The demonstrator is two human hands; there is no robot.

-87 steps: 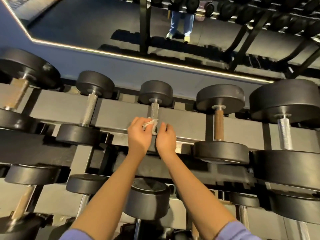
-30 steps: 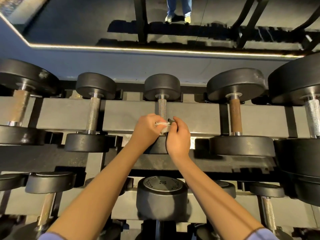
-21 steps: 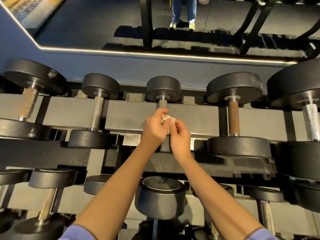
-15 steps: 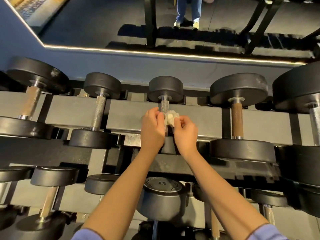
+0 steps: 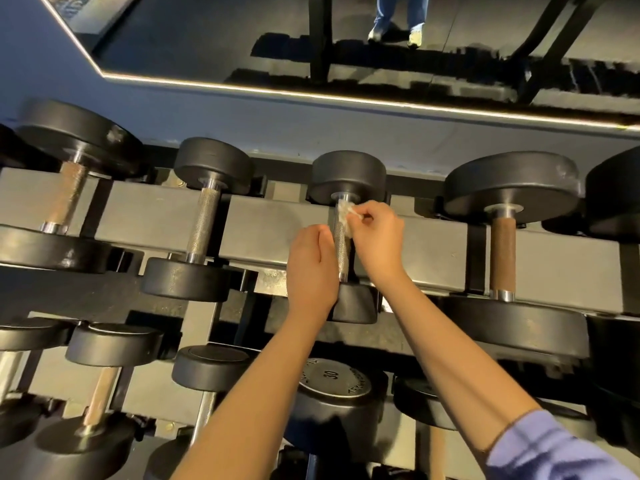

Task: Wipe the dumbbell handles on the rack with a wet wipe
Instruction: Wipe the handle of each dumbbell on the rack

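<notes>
Sleeve (image 5: 561, 448) of pale purple cloth in the lower right corner, on the right forearm. Both bare forearms stretched up and away over the lower tier of the rack (image 5: 270, 223), with a black dumbbell marked 30 (image 5: 334, 379) lying between them. Further up, at the upper tier, the left hand (image 5: 311, 268) seen from the back, fingers curled inward and hidden behind the knuckles, just to the left of the handle (image 5: 341, 251); cannot tell whether touching it or holding anything. On the other side of the same handle, the right hand (image 5: 379, 240), thumb and forefinger closed in a pinch on a small crumpled white wipe (image 5: 344, 213), the other fingers curled. Wipe against the far end of the handle, right beneath the far head of the middle dumbbell (image 5: 348, 174). Handle silver and knurled, bare below the wipe down to the near head. To the left on the same tier, a silver-handled dumbbell (image 5: 202, 223); to the right, a brown-handled dumbbell (image 5: 503, 254) with larger heads. Behind the rack a blue-grey wall (image 5: 242, 116), and above it a mirror (image 5: 207, 39) edged with a thin strip of light, with a pair of legs (image 5: 398, 15) in jeans in the reflection.
</notes>
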